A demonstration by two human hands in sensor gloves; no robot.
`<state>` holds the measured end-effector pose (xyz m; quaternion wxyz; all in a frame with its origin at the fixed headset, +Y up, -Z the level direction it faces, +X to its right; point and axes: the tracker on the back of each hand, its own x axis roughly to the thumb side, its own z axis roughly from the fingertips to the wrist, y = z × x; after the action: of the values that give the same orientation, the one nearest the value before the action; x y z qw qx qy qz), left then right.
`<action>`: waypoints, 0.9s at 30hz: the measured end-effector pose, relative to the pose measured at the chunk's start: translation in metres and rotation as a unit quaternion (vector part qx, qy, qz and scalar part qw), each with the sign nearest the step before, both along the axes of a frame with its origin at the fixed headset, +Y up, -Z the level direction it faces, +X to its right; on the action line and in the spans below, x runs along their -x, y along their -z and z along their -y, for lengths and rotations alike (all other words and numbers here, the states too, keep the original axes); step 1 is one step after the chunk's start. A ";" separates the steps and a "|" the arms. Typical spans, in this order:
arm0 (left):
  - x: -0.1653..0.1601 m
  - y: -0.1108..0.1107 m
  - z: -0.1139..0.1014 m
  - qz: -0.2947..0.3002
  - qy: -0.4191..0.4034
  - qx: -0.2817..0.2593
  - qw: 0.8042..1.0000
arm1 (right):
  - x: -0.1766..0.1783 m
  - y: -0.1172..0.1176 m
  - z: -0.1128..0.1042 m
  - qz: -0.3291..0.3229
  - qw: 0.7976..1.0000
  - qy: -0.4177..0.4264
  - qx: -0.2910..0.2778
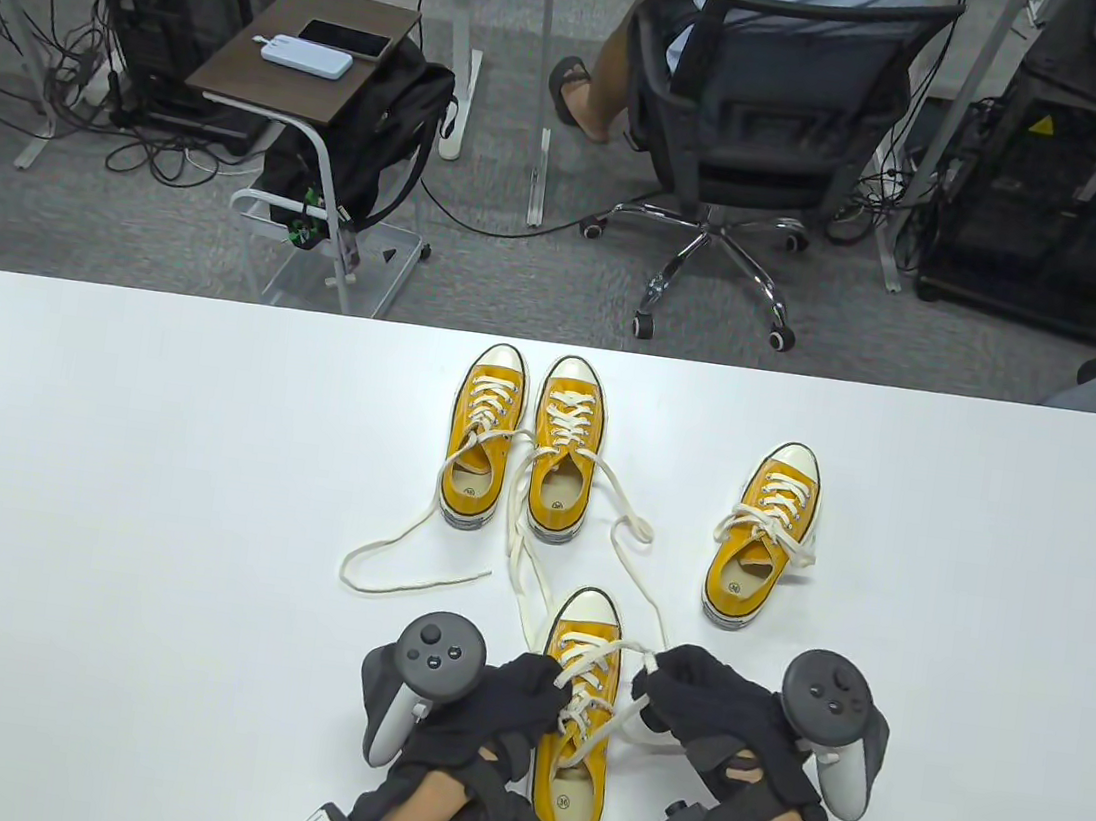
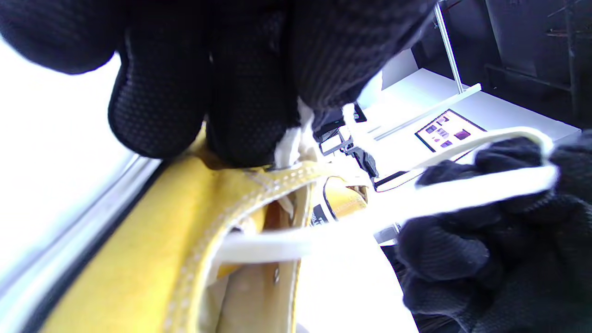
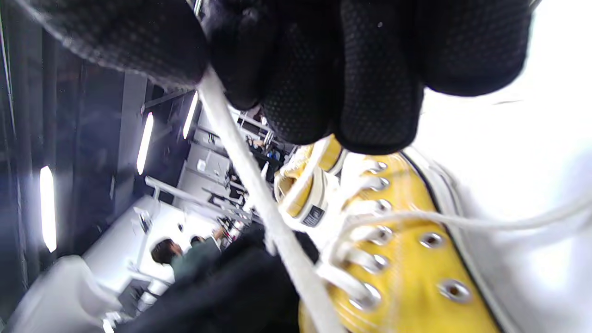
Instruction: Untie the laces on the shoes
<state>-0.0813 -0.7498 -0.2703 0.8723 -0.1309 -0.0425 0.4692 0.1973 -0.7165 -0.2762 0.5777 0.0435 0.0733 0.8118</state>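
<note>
Several yellow canvas shoes with white laces are on the white table (image 1: 146, 479). The near shoe (image 1: 572, 777) lies between my hands, toe pointing away. My left hand (image 1: 531, 696) grips its left lacing edge, fingers curled over the yellow upper (image 2: 152, 259). My right hand (image 1: 677, 695) pinches a lace (image 1: 622, 654) that is pulled out to the right of the shoe; the lace (image 3: 249, 185) runs taut from under my fingers (image 3: 360, 92). A back pair (image 1: 523, 448) has loose laces. The right shoe (image 1: 761, 539) still carries a bow.
Long loose laces (image 1: 407, 563) from the back pair trail over the table toward the near shoe. Beyond the far edge, a person sits on an office chair (image 1: 777, 128), and a small side table (image 1: 303, 46) stands at the left.
</note>
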 end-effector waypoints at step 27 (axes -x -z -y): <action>-0.018 -0.006 -0.022 0.139 0.050 -0.084 0.985 | -0.047 0.007 0.004 0.091 0.944 -0.313 0.055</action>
<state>-0.0633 -0.7278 -0.2644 0.8881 -0.1228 -0.1962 0.3971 0.2447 -0.7202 -0.2832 0.3005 -0.0871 0.0749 0.9469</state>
